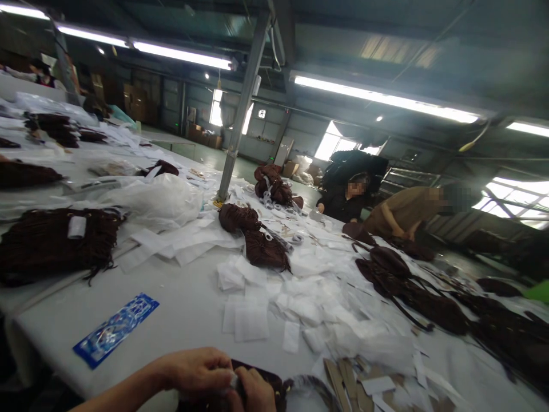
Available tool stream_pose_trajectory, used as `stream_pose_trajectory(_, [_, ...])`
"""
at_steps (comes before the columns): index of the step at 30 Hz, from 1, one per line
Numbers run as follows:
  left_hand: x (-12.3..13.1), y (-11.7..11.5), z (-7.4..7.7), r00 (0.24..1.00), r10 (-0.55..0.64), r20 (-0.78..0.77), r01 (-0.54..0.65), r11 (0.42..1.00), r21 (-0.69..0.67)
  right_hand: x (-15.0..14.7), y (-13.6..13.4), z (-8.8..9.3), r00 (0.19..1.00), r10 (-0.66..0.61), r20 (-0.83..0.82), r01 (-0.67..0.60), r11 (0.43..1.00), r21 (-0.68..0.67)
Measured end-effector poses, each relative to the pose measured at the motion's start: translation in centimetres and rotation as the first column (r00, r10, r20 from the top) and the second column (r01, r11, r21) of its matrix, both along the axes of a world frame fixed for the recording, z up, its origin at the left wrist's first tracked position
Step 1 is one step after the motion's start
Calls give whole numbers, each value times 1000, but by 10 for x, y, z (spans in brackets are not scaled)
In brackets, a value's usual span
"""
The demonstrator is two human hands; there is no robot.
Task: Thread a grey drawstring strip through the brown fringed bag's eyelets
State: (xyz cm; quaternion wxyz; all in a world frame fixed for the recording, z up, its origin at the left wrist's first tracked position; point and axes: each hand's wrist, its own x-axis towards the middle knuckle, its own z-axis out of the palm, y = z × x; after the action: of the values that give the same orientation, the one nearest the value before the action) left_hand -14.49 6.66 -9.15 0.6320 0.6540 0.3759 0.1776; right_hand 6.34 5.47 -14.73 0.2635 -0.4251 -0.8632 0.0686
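Note:
At the bottom edge, my left hand (195, 369) and my right hand (256, 392) meet over a dark brown bag (270, 375), which is partly cut off by the frame. Both hands have their fingers closed around a small whitish piece (234, 380) at the bag's top edge. What this piece is, I cannot make out. Beside my right hand lies a dark strap-like loop (311, 384), partly under clear plastic. A blue printed packet (115, 330) rests on the white table (184, 309) beyond my left forearm.
White paper sheets (251, 320) are strewn across the middle. Cardboard strips (347, 380) lie at the right front. Fringed brown bags (55, 240) and more brown bags (412, 286) flank the table. A metal post (242, 109) rises behind. Two people (398, 212) work across the table.

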Motion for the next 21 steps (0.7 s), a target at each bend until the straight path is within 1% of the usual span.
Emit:
stream_pose_trajectory(2, [-1,2,-3,1000,-18,-11,17,998,-67,-1,-3,3,998,-13,-61,11,1000,-27])
stream_pose_trajectory(4, [-2,4,-4,998,-66,-5,65,993,-96,-4,-6,7,993,-30,-110,23,998,-66])
stream_pose_trajectory(7, [0,4,1,985,-172,25,173,975,-139,-7,-10,15,988,-54,-144,37,992,-118])
stream_pose_trajectory(8, [0,3,3,982,-188,37,191,971,-141,-8,-10,17,988,-61,-145,41,990,-133])
stream_pose_trajectory(10, [1,2,7,982,-180,54,186,975,-120,-9,-11,25,989,-53,-137,29,984,-174])
stream_pose_trajectory(13, [-1,0,8,993,-111,50,115,990,-77,-10,-10,43,991,-21,-134,-16,963,-270])
stream_pose_trajectory(15, [-4,-1,7,996,-84,21,85,993,-77,-10,-10,62,986,23,-167,-83,929,-362])
stream_pose_trajectory(17, [-5,-1,8,998,-69,14,70,993,-91,-8,-9,81,970,85,-228,-180,880,-439])
stream_pose_trajectory(19, [-6,0,11,997,-68,48,73,990,-122,-6,-8,95,951,129,-282,-254,845,-470])
stream_pose_trajectory(21, [-5,1,13,993,-67,101,83,984,-160,-3,-6,99,941,143,-308,-275,854,-442])
